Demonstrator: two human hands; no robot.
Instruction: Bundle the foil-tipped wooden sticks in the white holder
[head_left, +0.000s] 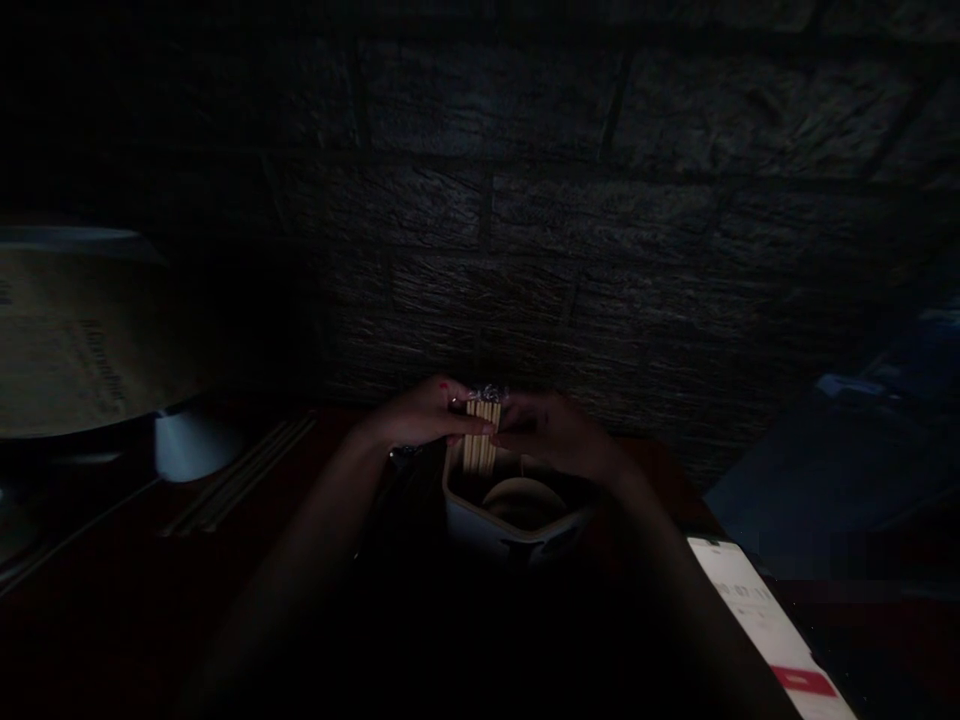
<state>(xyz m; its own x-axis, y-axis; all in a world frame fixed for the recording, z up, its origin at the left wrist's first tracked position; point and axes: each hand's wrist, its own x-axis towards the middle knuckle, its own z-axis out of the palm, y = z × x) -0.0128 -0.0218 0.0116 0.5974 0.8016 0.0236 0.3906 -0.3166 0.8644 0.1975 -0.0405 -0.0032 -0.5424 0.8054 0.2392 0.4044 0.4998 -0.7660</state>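
Note:
A bundle of pale wooden sticks (480, 450) stands upright between my two hands, with crinkled shiny wrap (491, 392) at its top. My left hand (424, 415) is closed on the bundle from the left, its thumb lying across the front. From the right, my right hand (559, 437) pinches the same bundle; some of its fingers are lost in shadow. Below the hands sits a light-coloured container (484, 533) with a rounded-corner rim. The sticks' lower ends are at or inside its back left part. Inside it shows a pale round-edged object (525, 492), too dark to name.
Several long thin sticks (244, 475) lie on the dark reddish tabletop to the left, near a pale cone-shaped object (191, 445). A large tan printed object (90, 335) stands at far left. A lit phone (761, 620) lies at right. Behind rises a brick-patterned wall (555, 210).

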